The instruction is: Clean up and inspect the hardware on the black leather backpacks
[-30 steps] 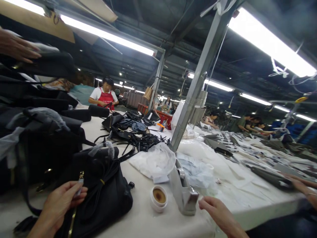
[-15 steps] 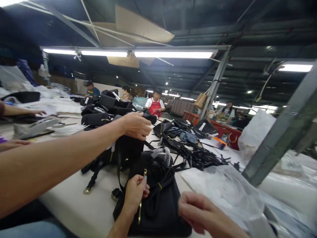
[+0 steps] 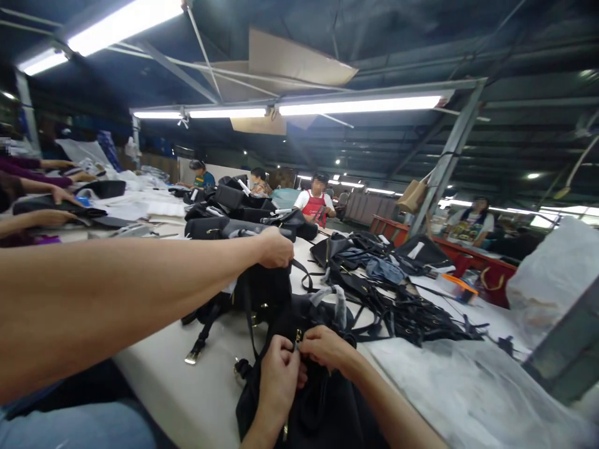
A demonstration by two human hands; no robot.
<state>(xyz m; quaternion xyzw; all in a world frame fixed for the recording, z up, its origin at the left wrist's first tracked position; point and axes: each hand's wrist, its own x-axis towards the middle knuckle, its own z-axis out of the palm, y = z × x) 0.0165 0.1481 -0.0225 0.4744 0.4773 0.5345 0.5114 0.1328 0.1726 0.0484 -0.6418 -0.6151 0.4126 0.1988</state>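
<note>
A black bag [image 3: 346, 418] with gold zips lies on the table right below me. My left hand [image 3: 279, 374] is closed on a gold zipper pull [image 3: 298, 337] at the bag's upper part. Close against it, my right hand [image 3: 327, 348] pinches at the same pull, thumb and finger together. The pull's lower end is hidden between my fingers. A bunched black strap lies beneath my right wrist. Beyond stands another black bag [image 3: 269, 290], where a co-worker's hand [image 3: 277, 248] reaches in from the left and grips its top.
Black bags [image 3: 229, 198] pile up farther back, and a heap of black straps [image 3: 412, 312] lies to the right. Clear plastic sheeting [image 3: 468, 386] covers the right side. A metal post [image 3: 449, 156] rises behind. Several other people sit around the tables.
My right hand has moved left from the bag's side to meet my left hand at the zipper pull. The view has swung left, and the co-worker's hand still grips the other bag.
</note>
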